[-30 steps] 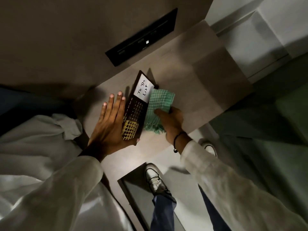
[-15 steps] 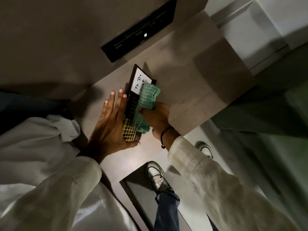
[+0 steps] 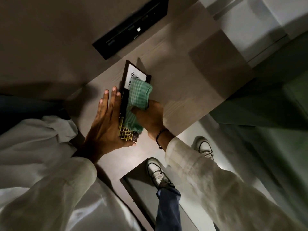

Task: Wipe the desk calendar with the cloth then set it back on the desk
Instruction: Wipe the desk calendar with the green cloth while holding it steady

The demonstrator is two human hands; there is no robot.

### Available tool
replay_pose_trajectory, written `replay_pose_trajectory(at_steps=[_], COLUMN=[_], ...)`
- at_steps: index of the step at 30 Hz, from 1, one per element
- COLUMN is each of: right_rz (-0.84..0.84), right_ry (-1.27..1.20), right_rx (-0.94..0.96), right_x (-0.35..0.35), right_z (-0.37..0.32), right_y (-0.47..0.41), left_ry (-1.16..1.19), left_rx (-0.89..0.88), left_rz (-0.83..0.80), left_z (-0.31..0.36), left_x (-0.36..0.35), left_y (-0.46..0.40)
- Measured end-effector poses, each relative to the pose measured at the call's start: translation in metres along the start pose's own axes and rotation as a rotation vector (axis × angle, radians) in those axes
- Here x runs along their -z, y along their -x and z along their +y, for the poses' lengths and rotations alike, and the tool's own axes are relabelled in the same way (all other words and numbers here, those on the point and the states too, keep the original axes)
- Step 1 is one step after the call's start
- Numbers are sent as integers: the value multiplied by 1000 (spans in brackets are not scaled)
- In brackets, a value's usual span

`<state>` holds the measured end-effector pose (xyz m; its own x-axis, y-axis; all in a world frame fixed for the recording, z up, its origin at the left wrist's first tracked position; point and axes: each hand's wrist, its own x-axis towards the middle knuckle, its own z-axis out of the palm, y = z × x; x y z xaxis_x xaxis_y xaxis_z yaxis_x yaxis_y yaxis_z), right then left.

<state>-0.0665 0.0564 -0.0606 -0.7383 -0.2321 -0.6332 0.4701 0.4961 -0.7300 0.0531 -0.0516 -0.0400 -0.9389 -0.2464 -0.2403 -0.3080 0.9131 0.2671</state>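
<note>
The dark desk calendar [image 3: 124, 104], with a white "To Do List" card at its top and a gold grid at its bottom, stands tilted on the wooden desk [image 3: 183, 84]. My left hand [image 3: 105, 124] lies flat against its left side, fingers straight, thumb under the lower edge. My right hand [image 3: 150, 117] grips a bunched green checked cloth [image 3: 138, 99] and presses it on the calendar's face. The cloth covers the lower part of the white card and most of the dark middle section.
A black panel [image 3: 131, 29] is set in the wall behind the desk. The desk's front edge runs just below my right wrist. My two white shoes [image 3: 156, 172] stand on the pale floor below. A white cabinet [image 3: 250, 27] is at the upper right.
The cloth was on the desk to the right of the calendar a second ago. My right hand has carried it up onto the calendar's face. My left hand has kept its hold.
</note>
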Motion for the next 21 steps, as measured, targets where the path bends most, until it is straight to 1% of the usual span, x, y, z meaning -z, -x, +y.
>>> replay_pose_trajectory(at_steps=[3,6,8,10,12,13,16,21], right_rz=[-5,35,37,-6,-4,11,38,23], right_ry=[43,-6,-16,-15,58,88,69,27], right_rx=[-32,-90,-43,26,67,48,-54,-83], right_x=[7,4,-3,-5,2,6,9,10], right_z=[3,-11,-15,-9,2,5,1,0], right_y=[-10,-22,-16,-2,2,0,-13,-19], left_ry=[-2,19,46,54,37,36,38,-9], left_rx=[-7,-3,13,34,26,23,22,11], left_rz=[-10,-32,-40,-49,-58,-59,-40,33], left_z=[2,7,7,4,5,6,10,8], left_x=[4,7,9,11,10,10,10,14], left_y=[0,-1,-3,0,2,2,-1,-5])
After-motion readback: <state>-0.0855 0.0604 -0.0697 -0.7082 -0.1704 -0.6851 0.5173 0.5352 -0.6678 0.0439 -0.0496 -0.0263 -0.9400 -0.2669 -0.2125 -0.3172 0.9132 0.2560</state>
